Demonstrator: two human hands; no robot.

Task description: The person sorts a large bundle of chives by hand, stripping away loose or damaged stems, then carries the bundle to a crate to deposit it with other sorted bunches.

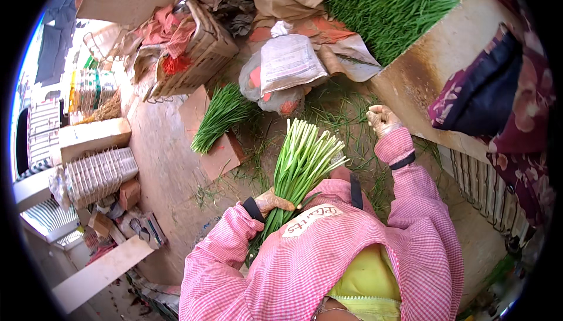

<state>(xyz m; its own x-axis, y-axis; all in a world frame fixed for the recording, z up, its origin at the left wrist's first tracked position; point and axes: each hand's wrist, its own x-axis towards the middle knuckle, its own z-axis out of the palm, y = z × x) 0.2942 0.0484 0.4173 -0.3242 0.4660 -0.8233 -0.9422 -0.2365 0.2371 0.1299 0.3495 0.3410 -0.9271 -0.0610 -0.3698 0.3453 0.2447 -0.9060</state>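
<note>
My left hand (pixel 274 201), in a pale glove, is wrapped round a bunch of garlic chives (pixel 299 162). Their pale cut ends fan upward and away from me, while the dark green leaves trail below the hand against my pink checked sleeve. Off to the right, my gloved right hand (pixel 384 120) is raised near a board's edge with its fingers curled closed; whatever they may hold is too small to make out. A second bunch of chives (pixel 220 116) lies ahead and left on a reddish-brown cardboard piece (pixel 223 155).
A big heap of green chives (pixel 387 10) fills the far right behind a stained board (pixel 422 63). Ahead sit a white packet (pixel 291 63) on a clear plastic bag and a crate (pixel 199 51) with cloths. Loose leaf scraps litter the floor (pixel 170 162). Patterned fabric (pixel 516 98) hangs at right.
</note>
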